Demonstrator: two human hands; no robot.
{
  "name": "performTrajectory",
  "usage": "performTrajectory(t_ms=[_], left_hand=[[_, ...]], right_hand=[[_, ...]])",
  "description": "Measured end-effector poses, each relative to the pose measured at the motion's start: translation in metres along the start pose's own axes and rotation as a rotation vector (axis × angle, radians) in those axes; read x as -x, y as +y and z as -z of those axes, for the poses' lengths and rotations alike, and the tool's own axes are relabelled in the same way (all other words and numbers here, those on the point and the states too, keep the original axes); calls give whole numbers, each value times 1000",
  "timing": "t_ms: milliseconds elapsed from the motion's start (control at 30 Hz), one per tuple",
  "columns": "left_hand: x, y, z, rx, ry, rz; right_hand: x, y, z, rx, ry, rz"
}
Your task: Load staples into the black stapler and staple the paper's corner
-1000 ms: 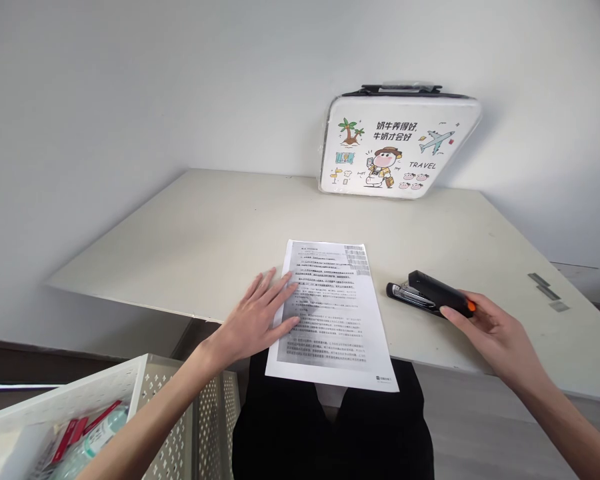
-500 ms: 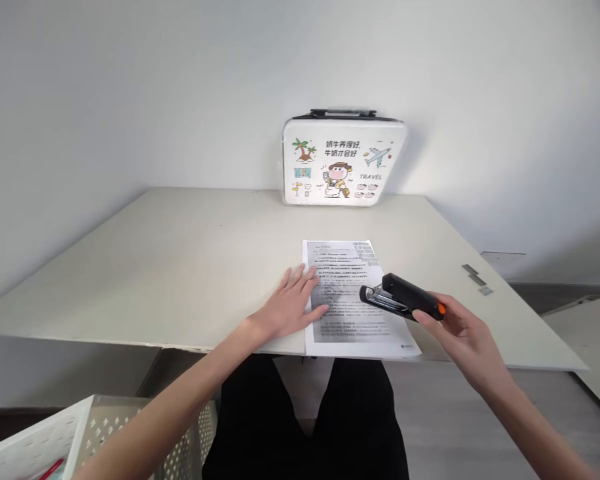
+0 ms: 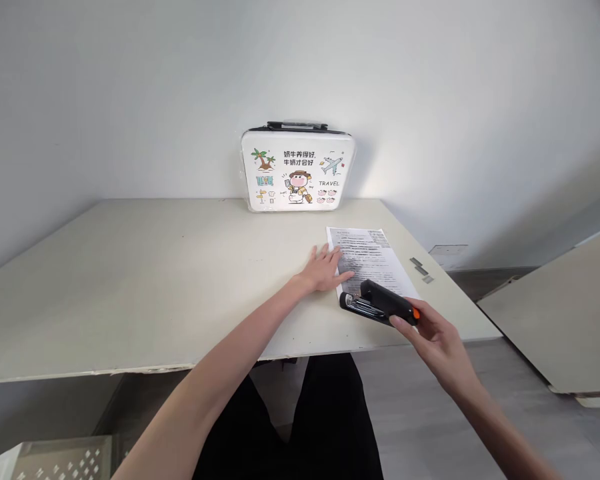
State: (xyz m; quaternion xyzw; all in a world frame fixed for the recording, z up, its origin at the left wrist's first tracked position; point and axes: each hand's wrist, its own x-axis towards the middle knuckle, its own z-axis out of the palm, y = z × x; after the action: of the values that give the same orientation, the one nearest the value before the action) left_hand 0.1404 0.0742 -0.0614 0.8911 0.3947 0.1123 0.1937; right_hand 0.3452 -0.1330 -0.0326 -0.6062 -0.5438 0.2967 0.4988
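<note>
Matt black plastic stapler [image 3: 379, 303], white printed paper [image 3: 370, 263], smooth table [image 3: 155, 267]

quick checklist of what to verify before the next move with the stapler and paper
1. Left hand has its fingers flat on the paper, at its left edge: ok.
2. Right hand grips the stapler by its orange rear end: ok.
3. Front end of the stapler is over the paper's near part: ok.
4. Sheets squared at the edges: cannot tell.
5. Staples loaded: cannot tell.
</note>
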Motion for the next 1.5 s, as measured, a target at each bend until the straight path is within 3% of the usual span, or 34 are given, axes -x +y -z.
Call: performTrajectory(t_ms=[100, 167, 433, 567, 700, 833, 1133, 1267, 1500], left_hand=[[7, -1, 6, 97, 70, 0], [31, -5, 15, 139, 106, 10], [197, -32, 52, 329, 189, 168], [243, -32, 59, 497, 350, 264], [255, -24, 62, 748, 563, 337], [255, -18, 65, 874, 652, 385], [255, -19, 61, 839, 625, 377], [254, -21, 60, 845, 628, 373], [254, -18, 61, 864, 639, 379]], right_hand=[[-1, 4, -7, -28, -30, -16], [0, 7, -14, -35, -56, -13], [-8, -9, -75, 0, -209, 27], [-19, -22, -115, 41, -264, 77], [-29, -31, -146, 39, -314, 130], [-35, -33, -157, 42, -337, 145], [-33, -27, -155, 93, -348, 165], [-31, -30, -152, 81, -365, 106], [-32, -28, -154, 31, -302, 118]])
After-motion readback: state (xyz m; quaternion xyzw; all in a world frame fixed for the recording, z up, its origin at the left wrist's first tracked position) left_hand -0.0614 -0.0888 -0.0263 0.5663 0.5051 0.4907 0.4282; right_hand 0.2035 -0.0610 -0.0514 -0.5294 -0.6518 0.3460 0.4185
